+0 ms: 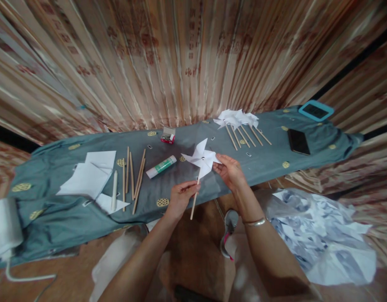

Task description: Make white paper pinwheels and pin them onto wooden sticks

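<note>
A white paper pinwheel [206, 165] with a shiny pin at its centre is held up over the front edge of the cloth-covered table. My left hand [183, 196] is closed around its wooden stick [193, 205], just below the paper blades. With thumb and fingers, my right hand [230, 170] pinches the tip of the right blade. Behind the pinwheel lie a glue stick [162, 166] and a small red open box [167, 136] of metal pins. Several finished pinwheels [235, 118] lie in a row farther back on the right.
Several wooden sticks [139, 180], a white pen-like stick [114, 191] and paper sheets [86, 180] lie on the left. A dark phone-like slab [298, 141] and a blue-framed device [315, 110] are far right. A bag of paper scraps [319, 235] stands below; a white appliance [6, 224] sits at left.
</note>
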Action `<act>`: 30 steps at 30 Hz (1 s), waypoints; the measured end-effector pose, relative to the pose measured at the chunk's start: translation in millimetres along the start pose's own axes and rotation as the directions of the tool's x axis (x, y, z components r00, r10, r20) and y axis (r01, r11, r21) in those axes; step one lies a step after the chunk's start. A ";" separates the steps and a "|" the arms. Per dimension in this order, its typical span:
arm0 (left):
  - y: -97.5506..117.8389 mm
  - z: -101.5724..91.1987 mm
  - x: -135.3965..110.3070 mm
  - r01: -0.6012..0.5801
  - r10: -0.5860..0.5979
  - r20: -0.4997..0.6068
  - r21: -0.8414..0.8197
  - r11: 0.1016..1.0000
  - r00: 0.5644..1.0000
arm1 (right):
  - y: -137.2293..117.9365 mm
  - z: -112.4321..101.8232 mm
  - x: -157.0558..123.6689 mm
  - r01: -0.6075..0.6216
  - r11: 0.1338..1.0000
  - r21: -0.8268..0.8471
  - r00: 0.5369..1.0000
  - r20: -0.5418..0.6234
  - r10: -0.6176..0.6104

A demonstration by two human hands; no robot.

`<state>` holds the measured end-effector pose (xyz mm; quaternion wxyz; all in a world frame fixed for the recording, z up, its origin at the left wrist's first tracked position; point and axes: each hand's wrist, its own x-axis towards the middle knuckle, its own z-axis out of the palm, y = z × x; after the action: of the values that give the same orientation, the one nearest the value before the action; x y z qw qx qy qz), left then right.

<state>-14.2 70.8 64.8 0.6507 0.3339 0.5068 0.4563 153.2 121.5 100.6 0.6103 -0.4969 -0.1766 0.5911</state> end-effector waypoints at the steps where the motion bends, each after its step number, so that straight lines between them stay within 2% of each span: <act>1: -0.3 -0.3 0.5 -0.002 0.002 0.001 -0.002 1.000 1.000 | 0.3 0.3 0.2 -0.002 1.000 0.000 1.000 0.002 0.002; 15: 3.4 -4.2 2.5 -0.054 0.053 -0.027 -0.012 0.998 0.998 | 8.1 6.6 1.4 -0.046 0.999 0.015 0.999 0.021 0.045; 30: 0.8 -10.0 5.4 -0.096 0.096 -0.054 -0.009 0.995 0.994 | 14.0 13.5 -3.8 -0.073 0.996 -0.043 0.996 0.051 0.075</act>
<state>-23.7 75.8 61.0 0.6163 0.3417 0.5046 0.4988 133.7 120.7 96.6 0.5727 -0.4998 -0.1862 0.6226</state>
